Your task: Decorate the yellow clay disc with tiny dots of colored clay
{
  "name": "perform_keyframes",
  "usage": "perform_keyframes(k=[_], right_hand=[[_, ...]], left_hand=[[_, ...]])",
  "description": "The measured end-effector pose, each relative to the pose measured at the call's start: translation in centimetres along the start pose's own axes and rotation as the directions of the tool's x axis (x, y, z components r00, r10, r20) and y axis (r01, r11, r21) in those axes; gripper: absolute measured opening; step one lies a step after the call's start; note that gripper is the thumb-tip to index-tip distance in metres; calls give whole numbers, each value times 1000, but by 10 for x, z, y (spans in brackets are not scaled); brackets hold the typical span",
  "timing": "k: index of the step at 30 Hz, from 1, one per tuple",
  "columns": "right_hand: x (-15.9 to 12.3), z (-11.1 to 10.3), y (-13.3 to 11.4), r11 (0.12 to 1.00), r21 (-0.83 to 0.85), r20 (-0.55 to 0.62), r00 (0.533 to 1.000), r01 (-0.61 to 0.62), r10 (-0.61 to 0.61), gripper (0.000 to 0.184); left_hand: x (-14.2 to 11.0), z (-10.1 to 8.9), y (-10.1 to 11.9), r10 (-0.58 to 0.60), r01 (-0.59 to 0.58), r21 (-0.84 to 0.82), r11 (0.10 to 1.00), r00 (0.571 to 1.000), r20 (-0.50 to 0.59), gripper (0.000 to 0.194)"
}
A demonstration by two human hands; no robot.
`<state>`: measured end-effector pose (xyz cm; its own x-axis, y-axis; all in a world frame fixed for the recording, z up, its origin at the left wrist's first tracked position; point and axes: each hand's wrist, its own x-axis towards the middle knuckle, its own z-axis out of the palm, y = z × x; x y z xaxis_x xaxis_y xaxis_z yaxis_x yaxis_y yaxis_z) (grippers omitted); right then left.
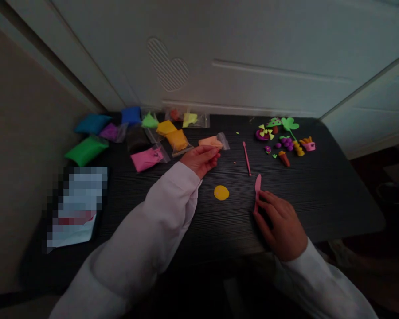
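Note:
My left hand [201, 159] reaches across the dark table [319, 195], its fingers closed on a small clear bag of peach-orange clay [213, 141]. My right hand [279, 221] rests on the table near the front edge, fingers curled around a pink plastic knife tool [257, 186] whose blade points away from me. A flat yellow clay disc [221, 192] lies between my two hands, touched by neither. A thin pink stick tool [246, 158] lies just beyond the disc.
Several bags of coloured clay [146, 157] lie at the back left: blue, green, purple, pink, yellow. Small finished clay figures [286, 139] sit at the back right. A booklet [76, 208] lies at the left edge. A white cabinet door [219, 57] stands behind.

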<state>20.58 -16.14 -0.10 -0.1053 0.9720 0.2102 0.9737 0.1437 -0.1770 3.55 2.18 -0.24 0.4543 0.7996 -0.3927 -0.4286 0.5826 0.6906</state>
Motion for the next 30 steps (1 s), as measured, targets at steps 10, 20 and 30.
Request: perform_keyframes(k=[10, 20, 30], right_hand=[[-44, -9, -27, 993, 118, -17, 1000, -8, 10, 22], [-36, -16, -6, 980, 141, 129, 984, -143, 125, 18], [-15, -13, -5, 999, 11, 200, 979, 47, -48, 13]], left_hand=[[-3, 0, 0, 17, -16, 14, 1000, 1000, -11, 3], [-2, 1, -1, 40, -40, 11, 999, 999, -18, 3], [0, -2, -1, 25, -25, 5, 1000, 999, 22, 5]])
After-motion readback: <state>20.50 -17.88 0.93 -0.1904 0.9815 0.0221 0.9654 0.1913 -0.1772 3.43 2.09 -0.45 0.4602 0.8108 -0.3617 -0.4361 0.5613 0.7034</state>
